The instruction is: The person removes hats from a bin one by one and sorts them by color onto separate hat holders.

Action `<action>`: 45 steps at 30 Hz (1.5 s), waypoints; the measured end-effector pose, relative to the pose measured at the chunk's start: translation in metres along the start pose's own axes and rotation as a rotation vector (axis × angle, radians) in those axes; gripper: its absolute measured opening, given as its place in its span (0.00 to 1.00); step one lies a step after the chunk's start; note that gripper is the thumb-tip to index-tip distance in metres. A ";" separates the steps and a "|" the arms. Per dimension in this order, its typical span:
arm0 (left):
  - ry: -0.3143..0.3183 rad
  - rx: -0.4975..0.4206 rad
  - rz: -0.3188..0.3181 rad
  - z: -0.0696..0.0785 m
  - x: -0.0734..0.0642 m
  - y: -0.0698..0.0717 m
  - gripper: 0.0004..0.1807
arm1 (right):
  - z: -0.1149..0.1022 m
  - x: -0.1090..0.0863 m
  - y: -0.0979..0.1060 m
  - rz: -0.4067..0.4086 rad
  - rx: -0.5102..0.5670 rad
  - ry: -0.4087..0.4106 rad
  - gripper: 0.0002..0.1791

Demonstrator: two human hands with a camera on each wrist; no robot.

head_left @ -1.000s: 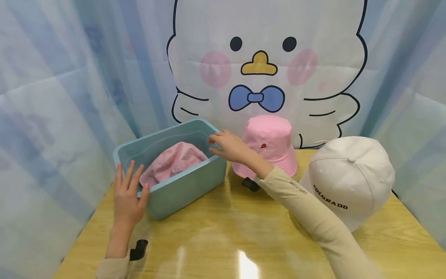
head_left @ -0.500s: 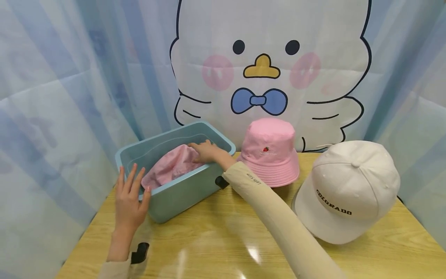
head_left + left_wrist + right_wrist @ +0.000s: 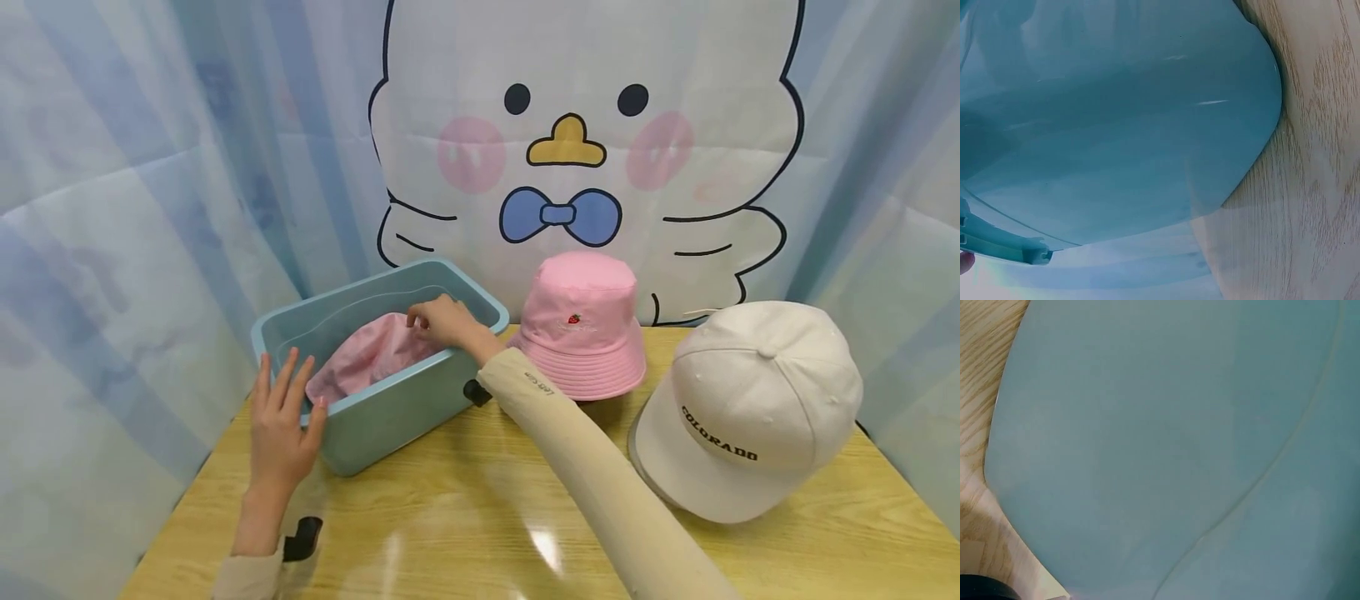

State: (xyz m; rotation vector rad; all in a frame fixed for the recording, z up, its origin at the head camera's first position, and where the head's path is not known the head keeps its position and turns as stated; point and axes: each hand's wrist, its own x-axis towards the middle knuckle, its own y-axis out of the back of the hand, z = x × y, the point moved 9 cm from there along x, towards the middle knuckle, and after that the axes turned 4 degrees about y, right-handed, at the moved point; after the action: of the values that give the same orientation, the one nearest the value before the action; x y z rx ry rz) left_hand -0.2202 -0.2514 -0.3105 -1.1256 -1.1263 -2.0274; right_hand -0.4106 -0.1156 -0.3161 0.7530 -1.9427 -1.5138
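A crumpled pink hat (image 3: 367,354) lies inside the blue-green plastic bin (image 3: 390,425). My right hand (image 3: 448,323) reaches over the bin's near rim, and its curled fingers pinch the hat's right end. Part of the fingertips is hidden by the hand. My left hand (image 3: 283,425) rests at the bin's left corner with its fingers spread and straight, the thumb against the rim. In the left wrist view the bin's outer wall (image 3: 1116,137) fills most of the picture; the right wrist view also shows mostly bin wall (image 3: 1135,444).
Right of the bin a pink bucket hat (image 3: 581,325) with a small strawberry mark stands on the wooden table (image 3: 450,517). Farther right sits a white cap (image 3: 750,408) lettered COLORADO. A curtain (image 3: 135,208) with a cartoon bird hangs behind and at both sides.
My right hand has moved left and down from above the bin's right side to the hat inside, and its fingers have curled on it. The left hand stays at the corner.
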 end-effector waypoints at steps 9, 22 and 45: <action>0.015 0.009 -0.006 -0.001 0.001 0.000 0.27 | -0.007 0.002 0.004 0.059 -0.073 0.018 0.07; 0.024 0.029 -0.045 0.000 -0.001 -0.005 0.27 | -0.010 -0.010 0.033 0.208 -0.028 0.078 0.05; 0.100 0.039 -0.105 -0.016 0.004 -0.002 0.30 | 0.011 -0.064 0.268 0.603 -0.050 -0.029 0.08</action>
State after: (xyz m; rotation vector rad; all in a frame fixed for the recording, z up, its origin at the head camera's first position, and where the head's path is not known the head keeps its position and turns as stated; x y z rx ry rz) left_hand -0.2300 -0.2649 -0.3128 -0.9528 -1.1911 -2.1078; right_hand -0.3993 -0.0075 -0.0629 0.0945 -1.9079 -1.1915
